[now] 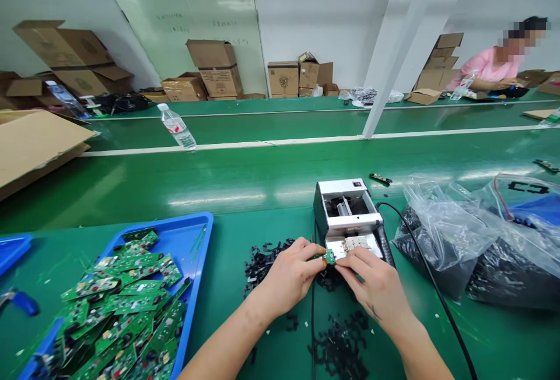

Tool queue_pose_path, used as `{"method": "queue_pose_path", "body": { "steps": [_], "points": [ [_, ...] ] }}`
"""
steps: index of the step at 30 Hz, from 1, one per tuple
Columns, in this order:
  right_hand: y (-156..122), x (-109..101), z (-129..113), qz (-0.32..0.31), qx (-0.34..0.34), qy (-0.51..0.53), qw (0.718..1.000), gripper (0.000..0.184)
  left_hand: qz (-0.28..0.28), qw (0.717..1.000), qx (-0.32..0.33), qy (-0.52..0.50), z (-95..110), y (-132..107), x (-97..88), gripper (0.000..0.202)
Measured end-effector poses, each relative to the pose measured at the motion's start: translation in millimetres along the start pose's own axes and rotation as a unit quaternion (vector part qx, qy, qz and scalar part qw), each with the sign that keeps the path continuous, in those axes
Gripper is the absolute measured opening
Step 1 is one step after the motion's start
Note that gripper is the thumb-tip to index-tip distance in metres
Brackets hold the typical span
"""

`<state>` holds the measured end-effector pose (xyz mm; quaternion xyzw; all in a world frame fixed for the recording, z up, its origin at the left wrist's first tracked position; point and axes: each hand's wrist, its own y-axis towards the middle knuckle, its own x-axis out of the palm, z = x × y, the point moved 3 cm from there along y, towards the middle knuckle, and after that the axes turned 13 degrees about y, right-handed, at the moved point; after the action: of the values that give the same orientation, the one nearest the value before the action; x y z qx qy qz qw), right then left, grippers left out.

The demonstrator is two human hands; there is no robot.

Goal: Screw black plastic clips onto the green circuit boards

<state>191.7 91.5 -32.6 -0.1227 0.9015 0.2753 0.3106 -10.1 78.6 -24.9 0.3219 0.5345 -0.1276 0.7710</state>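
Pinching a small green circuit board from both sides, the left hand curling in at one end and the right hand bending over the other, neither hand spread wide, both sharing hold of that one board. Keeping it right at the front of a silver-and-black benchtop machine, over or just beside a metal plate, with no telling from this angle whether board and plate are touching.

Working above a green workbench, with loose black plastic scraps heaped around and below both wrists, and a black cable curving down past the right hand. Keeping a blue plastic tray off to the left, piled with green circuit boards — dozens, overlapping at all angles. Leaving clear plastic bags of black pieces off to the right.

Looking farther along, across a second green bench strip, toward a water bottle lying tilted and cardboard boxes stacked against the wall. Catching, at the far right, a person in a pink top, working with both forearms on that far bench.
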Motion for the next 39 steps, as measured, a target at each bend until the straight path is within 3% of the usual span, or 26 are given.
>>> {"method": "queue_pose_path", "body": {
  "steps": [3,6,10,15,21,25,27,30,33,39],
  "points": [
    [0,-33,24,0.054,0.093,-0.017,0.994,0.029,-0.001,1.000,-0.001,0.019,2,-1,1.3,0.027],
    [6,-62,64,0.114,0.222,-0.069,0.966,0.039,-0.007,1.000,-0.004,0.026,4,0,1.7,0.027],
    [17,-57,104,0.099,0.309,-0.045,0.945,0.033,-0.018,0.999,-0.009,0.029,5,2,-0.4,0.028],
    [14,-45,112,0.099,0.328,0.118,0.932,0.033,-0.007,1.000,-0.008,0.024,5,2,-1.4,0.027],
    [8,-86,84,0.161,0.232,0.369,0.885,0.043,-0.012,0.999,-0.008,0.032,4,2,-0.1,0.027],
    [20,-113,47,0.184,0.186,0.445,0.856,0.043,-0.030,0.999,-0.004,0.041,6,4,-2.4,0.026],
    [32,-120,23,0.183,0.161,0.481,0.842,0.058,-0.033,0.998,0.002,0.050,6,4,-3.4,0.025],
    [52,-119,-17,0.132,0.118,0.495,0.851,0.084,-0.035,0.998,0.005,0.060,6,4,-3.1,0.025],
    [71,-108,-48,0.124,0.066,0.492,0.859,0.082,-0.037,0.997,0.007,0.068,5,3,-0.7,0.026],
    [85,-79,-58,0.147,0.022,0.433,0.889,0.081,-0.050,0.996,0.007,0.077,4,3,1.9,0.024]
  ]
}}
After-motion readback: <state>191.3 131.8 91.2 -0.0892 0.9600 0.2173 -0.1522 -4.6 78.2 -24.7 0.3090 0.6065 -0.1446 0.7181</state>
